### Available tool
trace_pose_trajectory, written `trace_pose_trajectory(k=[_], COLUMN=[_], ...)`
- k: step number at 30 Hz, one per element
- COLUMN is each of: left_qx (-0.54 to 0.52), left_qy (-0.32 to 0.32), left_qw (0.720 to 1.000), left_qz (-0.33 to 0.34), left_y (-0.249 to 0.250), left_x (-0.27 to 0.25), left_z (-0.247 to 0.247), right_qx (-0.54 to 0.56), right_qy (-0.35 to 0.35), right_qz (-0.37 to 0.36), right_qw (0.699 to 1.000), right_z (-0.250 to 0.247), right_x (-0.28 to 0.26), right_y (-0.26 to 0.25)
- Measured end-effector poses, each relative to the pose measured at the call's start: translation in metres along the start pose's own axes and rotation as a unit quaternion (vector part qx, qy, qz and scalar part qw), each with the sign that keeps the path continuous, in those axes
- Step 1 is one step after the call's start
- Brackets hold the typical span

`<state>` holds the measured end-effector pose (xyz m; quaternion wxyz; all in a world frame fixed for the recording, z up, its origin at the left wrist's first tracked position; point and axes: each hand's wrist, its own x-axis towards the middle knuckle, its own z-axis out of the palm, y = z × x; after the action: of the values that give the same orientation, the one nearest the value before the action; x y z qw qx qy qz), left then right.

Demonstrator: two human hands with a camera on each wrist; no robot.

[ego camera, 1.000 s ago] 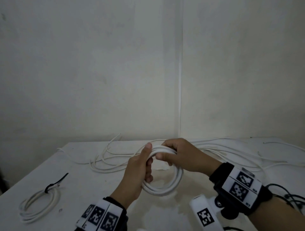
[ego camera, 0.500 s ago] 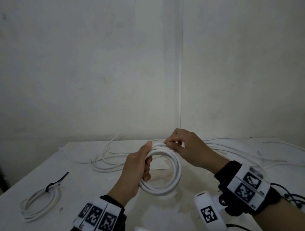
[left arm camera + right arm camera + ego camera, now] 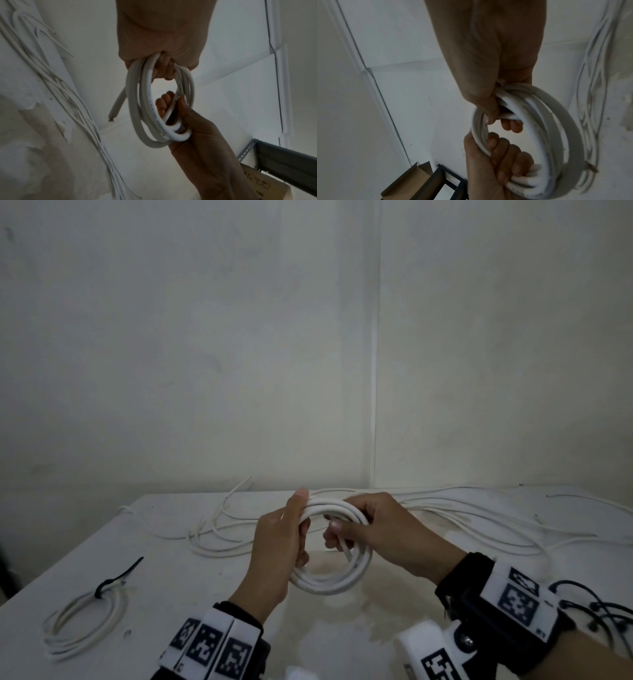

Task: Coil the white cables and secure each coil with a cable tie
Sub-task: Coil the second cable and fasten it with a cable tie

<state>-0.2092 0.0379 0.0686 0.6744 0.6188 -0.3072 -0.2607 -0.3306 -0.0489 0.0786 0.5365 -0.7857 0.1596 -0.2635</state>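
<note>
A coil of thick white cable [image 3: 342, 582] hangs above the table, held between both hands. My left hand [image 3: 291, 535] grips its left side, thumb on top and fingers curled through the loop. My right hand [image 3: 346, 530] grips the upper right side, fingers wrapped round the strands. The left wrist view shows the coil [image 3: 142, 97] with a free cut end [image 3: 116, 108] dangling from it. In the right wrist view the right hand [image 3: 489, 108] and left hand [image 3: 496, 159] both clasp the coil [image 3: 559, 128]. A finished thin coil [image 3: 85, 621] with a black cable tie [image 3: 118, 575] lies at the left.
Loose white cables [image 3: 479, 518] sprawl across the back and right of the white table [image 3: 171, 559], more at the back left [image 3: 222, 539]. A wall stands just behind. Black wires [image 3: 596, 611] lie at the right edge. A metal shelf [image 3: 283, 155] and cardboard box [image 3: 412, 180] stand nearby.
My right hand went from pinching the top of the coil with its fingertips to wrapping its fingers round the upper right side. The left hand kept its grip.
</note>
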Motion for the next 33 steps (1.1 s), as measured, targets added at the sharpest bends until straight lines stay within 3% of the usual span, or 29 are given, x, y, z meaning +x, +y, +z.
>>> trace_pose_trajectory(k=[5,9,10,18,23,28,33], left_qx=[0.035,0.077,0.081,0.073,0.070,0.080,0.066], left_qy=[0.010,0.017,0.018,0.008,0.025,0.027,0.026], left_qw=[0.998,0.994,0.993,0.995,0.994,0.993,0.995], left_qz=[0.044,0.081,0.082,0.074,0.085,0.081,0.068], left_y=[-0.006,-0.010,-0.010,-0.010,-0.012,-0.011,-0.008], left_x=[-0.001,0.000,0.000,-0.002,-0.001,-0.001,0.001], left_z=[-0.001,-0.002,-0.002,0.001,0.000,-0.003,-0.003], right_qx=[0.075,-0.116,-0.120,0.060,0.213,0.213,0.189], right_qy=[0.001,0.022,0.029,-0.006,-0.044,-0.110,-0.073], right_qz=[0.017,-0.003,-0.003,0.019,0.051,0.079,0.072], right_qw=[0.997,0.993,0.992,0.998,0.975,0.968,0.977], right_z=[0.005,0.002,0.002,0.004,0.013,0.005,0.002], right_x=[0.000,0.004,0.005,-0.001,-0.006,-0.006,-0.005], right_y=[0.006,0.004,0.004,0.015,0.016,0.010,0.004])
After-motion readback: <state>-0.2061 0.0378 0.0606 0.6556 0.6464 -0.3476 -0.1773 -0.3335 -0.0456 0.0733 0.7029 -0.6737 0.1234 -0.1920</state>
